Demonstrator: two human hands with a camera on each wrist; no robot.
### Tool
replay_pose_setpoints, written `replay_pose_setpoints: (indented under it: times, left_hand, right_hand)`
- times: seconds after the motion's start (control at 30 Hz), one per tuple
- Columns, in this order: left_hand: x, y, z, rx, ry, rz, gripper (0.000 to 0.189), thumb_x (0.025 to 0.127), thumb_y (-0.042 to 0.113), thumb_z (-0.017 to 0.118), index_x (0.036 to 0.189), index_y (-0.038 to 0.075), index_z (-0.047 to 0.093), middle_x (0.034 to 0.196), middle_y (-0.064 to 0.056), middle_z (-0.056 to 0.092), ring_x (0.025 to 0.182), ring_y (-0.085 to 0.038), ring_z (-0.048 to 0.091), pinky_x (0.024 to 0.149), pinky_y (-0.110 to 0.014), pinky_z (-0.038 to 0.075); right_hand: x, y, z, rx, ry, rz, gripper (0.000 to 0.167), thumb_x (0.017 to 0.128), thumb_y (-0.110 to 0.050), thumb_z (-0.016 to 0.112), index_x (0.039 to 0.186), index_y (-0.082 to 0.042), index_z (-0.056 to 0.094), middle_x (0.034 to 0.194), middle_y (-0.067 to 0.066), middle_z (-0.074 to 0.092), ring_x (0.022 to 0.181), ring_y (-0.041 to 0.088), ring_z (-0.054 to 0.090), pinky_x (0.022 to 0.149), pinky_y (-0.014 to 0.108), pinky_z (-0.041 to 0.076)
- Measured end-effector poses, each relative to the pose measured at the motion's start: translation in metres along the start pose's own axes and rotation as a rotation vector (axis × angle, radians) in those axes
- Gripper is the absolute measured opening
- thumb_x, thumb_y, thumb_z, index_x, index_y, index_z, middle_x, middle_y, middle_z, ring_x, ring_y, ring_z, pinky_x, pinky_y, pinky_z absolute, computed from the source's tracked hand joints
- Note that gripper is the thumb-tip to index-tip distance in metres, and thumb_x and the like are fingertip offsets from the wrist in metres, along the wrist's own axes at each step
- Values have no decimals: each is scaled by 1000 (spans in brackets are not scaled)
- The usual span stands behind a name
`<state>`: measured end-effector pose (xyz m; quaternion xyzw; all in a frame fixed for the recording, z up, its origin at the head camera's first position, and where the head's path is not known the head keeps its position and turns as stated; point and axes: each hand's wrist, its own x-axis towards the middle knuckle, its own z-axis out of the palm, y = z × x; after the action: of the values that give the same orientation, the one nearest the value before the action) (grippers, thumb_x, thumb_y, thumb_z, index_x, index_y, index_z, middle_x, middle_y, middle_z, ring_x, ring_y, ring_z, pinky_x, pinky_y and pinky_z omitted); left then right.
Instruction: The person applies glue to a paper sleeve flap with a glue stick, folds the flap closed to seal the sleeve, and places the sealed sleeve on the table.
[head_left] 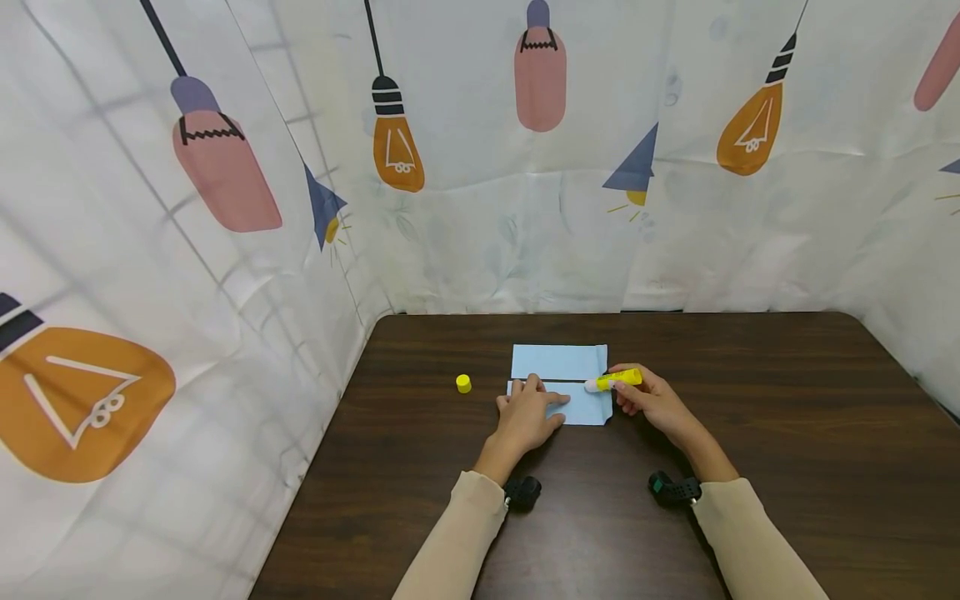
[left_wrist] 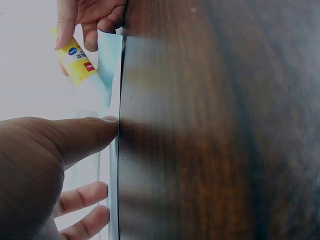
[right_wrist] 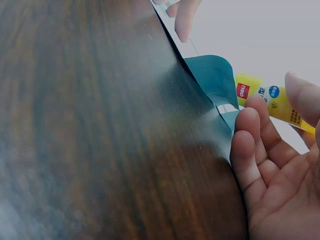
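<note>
On the table lie two light blue paper pieces, a nearer one [head_left: 588,412] and a farther one [head_left: 558,362], with a thin dark line between them. My left hand [head_left: 525,417] rests on the nearer piece with its fingers spread, thumb by the near edge. A yellow glue stick [head_left: 628,377], uncapped, is held between the thumb and fingers of my right hand [head_left: 654,400]. Its pale tip is over the right part of the nearer paper, beside a creased flap. In the right wrist view, a paper flap [right_wrist: 212,75] bends up beside the glue stick [right_wrist: 275,100].
A yellow cap [head_left: 463,383] stands to the left of the papers on the dark wooden table [head_left: 420,483]. Behind and to the left hangs a white curtain [head_left: 480,242] printed with lamps. Each wrist bears a black strapped device.
</note>
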<state>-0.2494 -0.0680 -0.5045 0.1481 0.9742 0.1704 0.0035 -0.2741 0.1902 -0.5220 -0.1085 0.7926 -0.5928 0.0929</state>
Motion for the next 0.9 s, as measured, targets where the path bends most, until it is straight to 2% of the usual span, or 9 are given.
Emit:
replay_pose_setpoints:
  times: [0.23, 0.7, 0.9]
  left_hand:
    - [1, 1, 0, 6, 2, -3, 34, 97, 39, 70, 131, 39, 70, 118, -1, 53, 106, -23, 42, 81, -47, 33]
    - [1, 0, 0, -2, 8, 6, 34, 97, 39, 70, 131, 39, 70, 117, -1, 53, 102, -22, 40, 79, -47, 32]
    - [-1, 0, 0, -12, 13, 1, 34, 97, 38, 71, 130, 39, 71, 116, -1, 53, 103, -23, 41, 79, -47, 32]
  right_hand:
    - [0, 0, -1, -3, -6, 1, 47, 105, -34, 57, 143, -7, 51, 100, 18, 60, 83, 21, 59, 73, 27, 55]
    - [2, 3, -2, -8, -3, 11, 45, 105, -35, 57, 139, -5, 53, 99, 14, 61, 82, 20, 59, 72, 27, 54]
    - [1, 3, -2, -3, -14, 11, 45, 105, -35, 58, 137, -4, 55, 101, 19, 62, 83, 21, 59, 74, 28, 55]
